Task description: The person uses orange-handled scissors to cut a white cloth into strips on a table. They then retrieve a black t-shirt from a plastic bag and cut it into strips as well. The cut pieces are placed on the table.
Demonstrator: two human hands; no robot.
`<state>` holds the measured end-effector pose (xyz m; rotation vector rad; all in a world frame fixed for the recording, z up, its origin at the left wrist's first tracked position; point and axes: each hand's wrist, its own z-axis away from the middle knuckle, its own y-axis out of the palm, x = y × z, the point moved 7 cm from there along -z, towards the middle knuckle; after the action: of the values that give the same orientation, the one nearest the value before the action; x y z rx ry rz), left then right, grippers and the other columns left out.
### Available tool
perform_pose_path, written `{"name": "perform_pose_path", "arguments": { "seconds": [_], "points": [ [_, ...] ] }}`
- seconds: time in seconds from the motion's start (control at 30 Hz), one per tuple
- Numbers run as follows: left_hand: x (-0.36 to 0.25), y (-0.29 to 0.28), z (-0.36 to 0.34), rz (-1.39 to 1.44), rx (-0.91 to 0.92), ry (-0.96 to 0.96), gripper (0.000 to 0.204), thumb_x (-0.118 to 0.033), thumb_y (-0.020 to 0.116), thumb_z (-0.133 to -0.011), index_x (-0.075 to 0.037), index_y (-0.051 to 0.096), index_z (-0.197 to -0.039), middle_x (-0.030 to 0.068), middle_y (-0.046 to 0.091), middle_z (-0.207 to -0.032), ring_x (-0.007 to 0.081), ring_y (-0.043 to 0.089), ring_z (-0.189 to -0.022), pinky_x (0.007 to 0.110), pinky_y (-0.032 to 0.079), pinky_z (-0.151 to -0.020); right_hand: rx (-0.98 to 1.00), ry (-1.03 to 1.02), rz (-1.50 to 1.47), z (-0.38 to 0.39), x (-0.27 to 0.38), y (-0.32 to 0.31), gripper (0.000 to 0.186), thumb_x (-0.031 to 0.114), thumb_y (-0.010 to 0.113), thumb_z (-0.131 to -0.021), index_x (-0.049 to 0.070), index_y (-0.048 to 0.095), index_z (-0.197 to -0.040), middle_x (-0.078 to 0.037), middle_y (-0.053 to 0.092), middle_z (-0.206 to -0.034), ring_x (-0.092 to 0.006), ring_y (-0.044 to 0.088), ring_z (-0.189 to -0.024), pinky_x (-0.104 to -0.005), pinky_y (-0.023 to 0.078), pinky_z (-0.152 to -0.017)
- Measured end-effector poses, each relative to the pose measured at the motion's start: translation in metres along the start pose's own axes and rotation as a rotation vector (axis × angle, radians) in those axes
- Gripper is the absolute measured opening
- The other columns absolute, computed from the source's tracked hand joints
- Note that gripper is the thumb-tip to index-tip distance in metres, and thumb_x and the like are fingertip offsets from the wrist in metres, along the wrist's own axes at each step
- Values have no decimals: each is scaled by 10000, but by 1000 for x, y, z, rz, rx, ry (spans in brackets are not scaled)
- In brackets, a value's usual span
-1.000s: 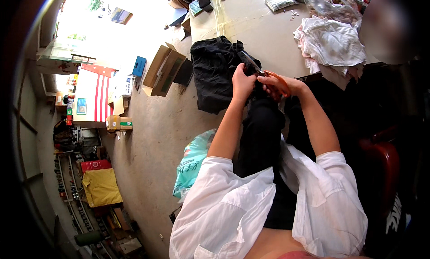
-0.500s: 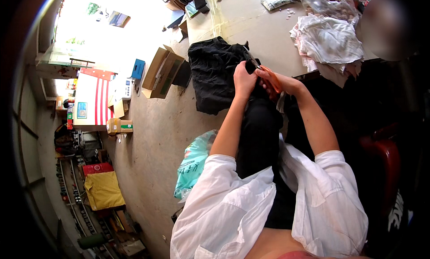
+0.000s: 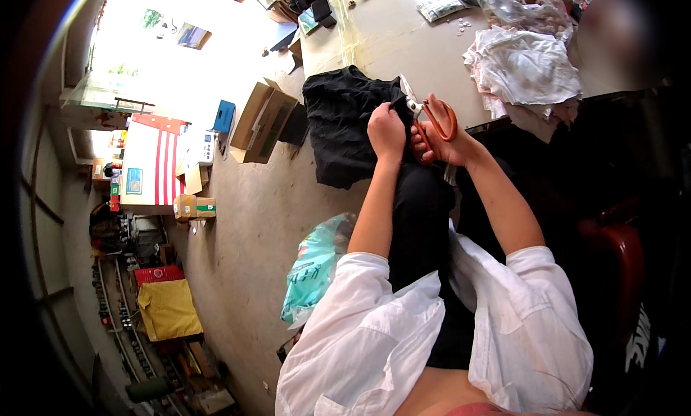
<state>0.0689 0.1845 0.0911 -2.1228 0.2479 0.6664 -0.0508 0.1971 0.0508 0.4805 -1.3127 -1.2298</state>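
A black cloth [image 3: 338, 124] lies over the near left corner of the table and hangs down past its edge. My left hand [image 3: 387, 133] is closed on the right part of this cloth. Just to its right, my right hand [image 3: 448, 144] grips a pair of scissors [image 3: 451, 122] with orange-red handles, the fingers and thumb in the loops. The scissors' metal blades point up and away, parted, close beside the bunched cloth at my left fingertips. Whether the blades touch the cloth I cannot tell.
The table [image 3: 392, 38] carries a pile of white cloths [image 3: 529, 67], clear plastic bags [image 3: 515, 6] and a small packet [image 3: 440, 8]. An open cardboard box [image 3: 263, 121] and a turquoise plastic bag [image 3: 313, 268] stand on the floor to the left. A red chair [image 3: 619, 254] is at right.
The scissors have turned in my right hand, and their blades have spread apart. My right hand has opened its grip a little, while the left has shifted slightly down and left.
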Motion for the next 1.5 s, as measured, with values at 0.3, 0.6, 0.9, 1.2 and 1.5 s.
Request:
{"name": "perform_pose_path", "arguments": {
  "seconds": [0.3,0.6,0.9,1.2,1.5],
  "points": [
    [-21,21,10,138,232,68,247,-176,599,-861,7,550,-701,208,543,-657,368,553,-600,427,427,-556,-59,-102,42,3,11,-9,707,831,426,-732,127,458,-788,27,423,-684,-89,419,-570,-199,356,-497],
    [-20,14,7,14,217,106,289,-259,602,-849,27,568,-821,221,604,-835,388,595,-814,427,473,-705,-169,-127,289,5,13,-20,646,790,488,-741,145,466,-746,31,422,-641,-86,445,-559,-219,366,-476],
    [-20,5,5,-241,74,155,248,-237,686,-737,-19,582,-792,138,610,-818,329,569,-821,424,449,-739,-258,1,515,-6,8,-27,647,792,510,-728,150,432,-744,31,409,-648,-86,417,-523,-240,366,-465],
    [-20,14,-8,-272,-17,146,228,-229,712,-677,-37,596,-717,110,613,-772,293,566,-816,400,435,-722,-229,-66,591,-1,13,-21,617,756,519,-758,148,419,-753,46,387,-649,-71,398,-512,-222,358,-455],
    [-20,5,6,-417,19,171,84,-138,611,-701,-58,588,-688,79,576,-774,269,547,-820,388,408,-729,-301,13,765,9,19,-16,575,705,513,-806,133,464,-793,50,400,-659,-59,399,-537,-216,328,-450]
  ]
}}
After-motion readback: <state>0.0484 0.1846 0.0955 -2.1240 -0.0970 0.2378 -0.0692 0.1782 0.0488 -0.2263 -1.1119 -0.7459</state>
